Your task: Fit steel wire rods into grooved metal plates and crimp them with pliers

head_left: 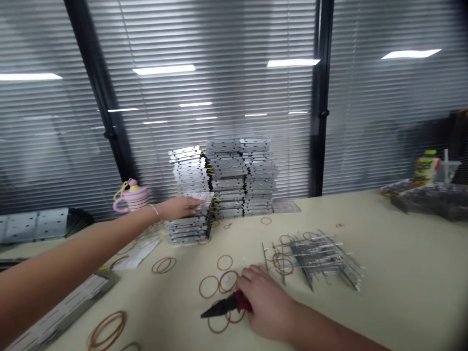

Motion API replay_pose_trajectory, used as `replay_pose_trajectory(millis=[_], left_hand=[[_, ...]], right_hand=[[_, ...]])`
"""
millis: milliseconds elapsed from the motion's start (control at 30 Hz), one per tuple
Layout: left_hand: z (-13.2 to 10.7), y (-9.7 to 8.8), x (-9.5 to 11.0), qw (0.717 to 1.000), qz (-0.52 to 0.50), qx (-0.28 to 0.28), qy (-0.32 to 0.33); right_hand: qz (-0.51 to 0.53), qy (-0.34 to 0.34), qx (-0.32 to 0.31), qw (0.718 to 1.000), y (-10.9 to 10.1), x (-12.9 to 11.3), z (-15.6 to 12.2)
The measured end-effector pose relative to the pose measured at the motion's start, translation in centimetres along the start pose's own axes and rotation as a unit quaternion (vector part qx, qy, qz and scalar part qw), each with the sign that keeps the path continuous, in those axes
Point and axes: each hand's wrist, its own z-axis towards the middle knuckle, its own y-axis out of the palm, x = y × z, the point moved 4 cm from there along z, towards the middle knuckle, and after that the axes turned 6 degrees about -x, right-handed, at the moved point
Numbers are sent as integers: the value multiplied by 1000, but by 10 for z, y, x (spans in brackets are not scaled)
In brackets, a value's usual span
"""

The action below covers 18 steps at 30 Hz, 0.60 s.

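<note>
- Gripping pliers (224,307) at six o'clock, right hand (269,303) curls closed, presumably leaving the nose free.
- Left hand (175,208), fingers extended, reaches stacked plates (188,230) at eight o'clock; cannot tell its hold.

Left wrist (149,214): thin pale band (155,210), material unclear
Left hand (176,207): bare
Left forearm (84,253): bare to view edge
Right hand (268,304): bare
Right forearm (321,325): bare

No text, number or brand can be read. Just left of the translucent cup (451,171) with a straw, a yellow packet (424,171) bears what looks like dark and red print, too small and blurred to make out.
</note>
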Motion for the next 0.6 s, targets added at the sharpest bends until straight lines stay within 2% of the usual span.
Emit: replay_pose_trajectory(millis=[133,233,367,467,600], left_hand=[[-3,-2,-1,997,74,-28,-24],[-5,2,0,992,115,-23,-38],[-7,10,-5,983,168,11,-75],[-6,17,-11,975,204,31,-79],[-6,29,-17,954,261,110,-95]], right_hand=[[14,1,10,1000,2,2,2],[9,-6,14,1000,2,2,2],[-19,-9,2,1000,0,-1,1],[-31,-16,2,999,-3,-3,0],[-37,-21,6,999,-5,-4,-1]])
